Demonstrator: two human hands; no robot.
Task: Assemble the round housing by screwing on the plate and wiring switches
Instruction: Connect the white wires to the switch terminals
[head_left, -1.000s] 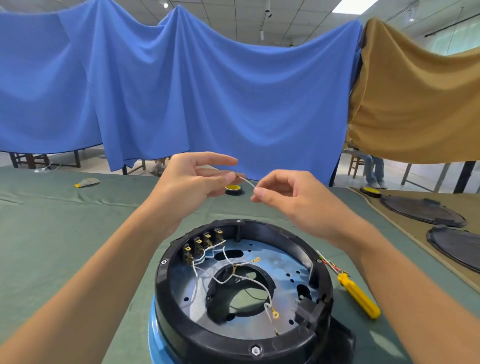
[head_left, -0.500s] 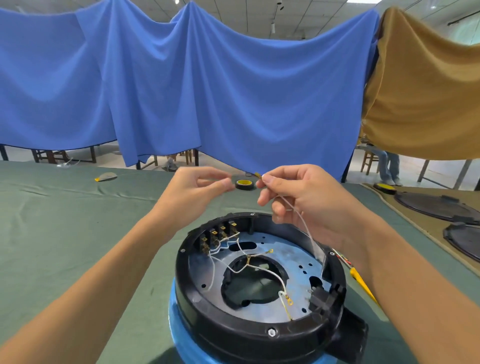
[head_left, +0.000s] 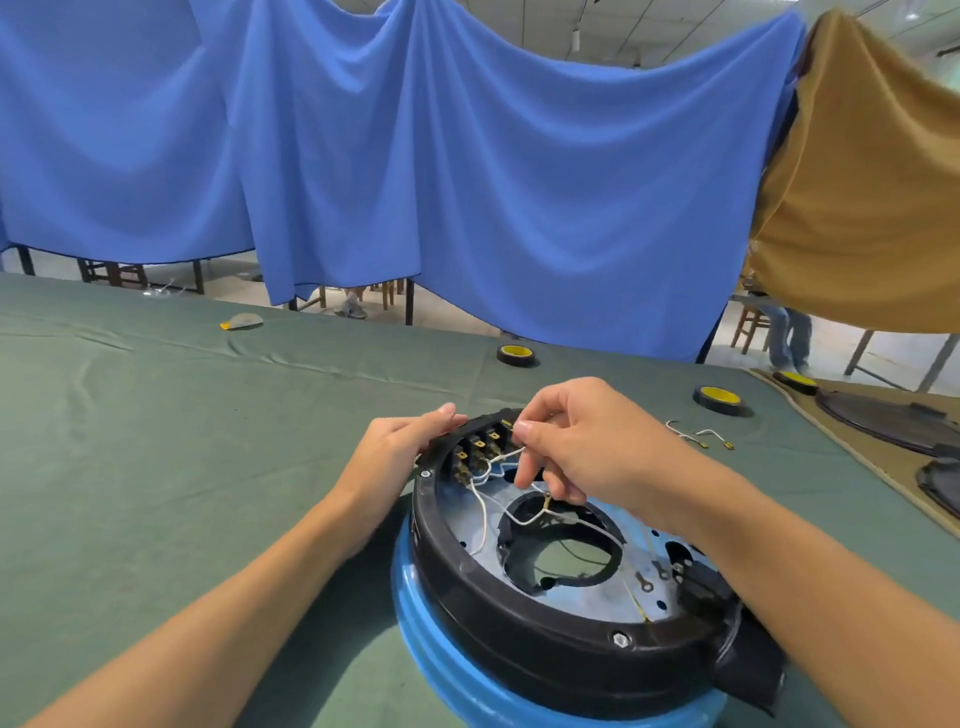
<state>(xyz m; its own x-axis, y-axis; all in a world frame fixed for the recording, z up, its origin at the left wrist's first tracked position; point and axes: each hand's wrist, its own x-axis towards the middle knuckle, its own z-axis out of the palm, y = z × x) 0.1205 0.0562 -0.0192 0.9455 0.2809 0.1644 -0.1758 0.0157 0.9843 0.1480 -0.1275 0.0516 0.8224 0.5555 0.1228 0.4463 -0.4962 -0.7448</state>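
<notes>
The round black housing (head_left: 524, 618) sits on a blue base (head_left: 441, 654) near the table's front, with a metal plate (head_left: 641, 571) inside it. A row of black switches (head_left: 478, 449) with brass terminals lines its far left inner wall, and white wires (head_left: 483, 514) run from them across the plate. My left hand (head_left: 400, 452) rests on the housing's far left rim, fingers fairly straight. My right hand (head_left: 566, 441) hovers over the switches and pinches a thin white wire end between thumb and forefinger at the rightmost switch.
Two loose white wires (head_left: 698, 435) lie on the green cloth to the right. Two black-and-yellow tape rolls (head_left: 516, 355) (head_left: 719, 399) sit further back. Dark round covers (head_left: 883, 415) lie on the brown cloth at right. A grey object (head_left: 243, 322) lies far left. A person stands behind the right curtain.
Both hands came down from above the housing. The left hand let go of the wire and settled on the rim; the right hand carried the wire end down to the switches.
</notes>
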